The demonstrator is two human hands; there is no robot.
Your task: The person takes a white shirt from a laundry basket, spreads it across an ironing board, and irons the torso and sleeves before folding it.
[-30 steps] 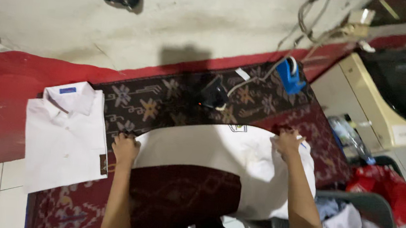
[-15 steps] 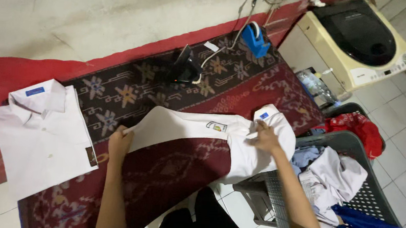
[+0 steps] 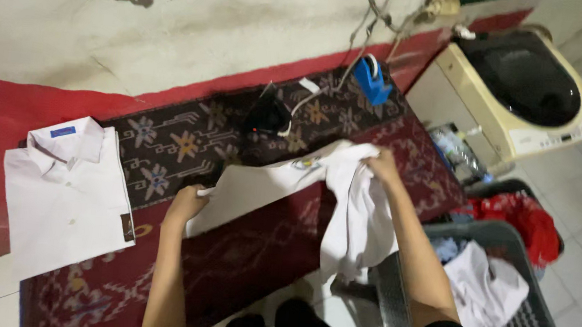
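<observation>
- One view only, from a camera on the person's head, looking steeply down over both forearms at a patterned cloth (image 3: 188, 140) spread on the floor.
- It sits near: the left hand (image 3: 186, 202) and right hand (image 3: 382, 166) fall mid-frame, arms entering from 6 o'clock.
- The wall (image 3: 199, 15) lies at 12 o'clock, a washer (image 3: 522, 92) at 2 o'clock, a basket (image 3: 538, 311) at 4 o'clock, a folded shirt (image 3: 67, 196) at 9 o'clock.

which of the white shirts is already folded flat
The white shirt on the left, lying folded on the patterned cloth with its collar up. The other shirt is lifted between the left hand and right hand.
</observation>
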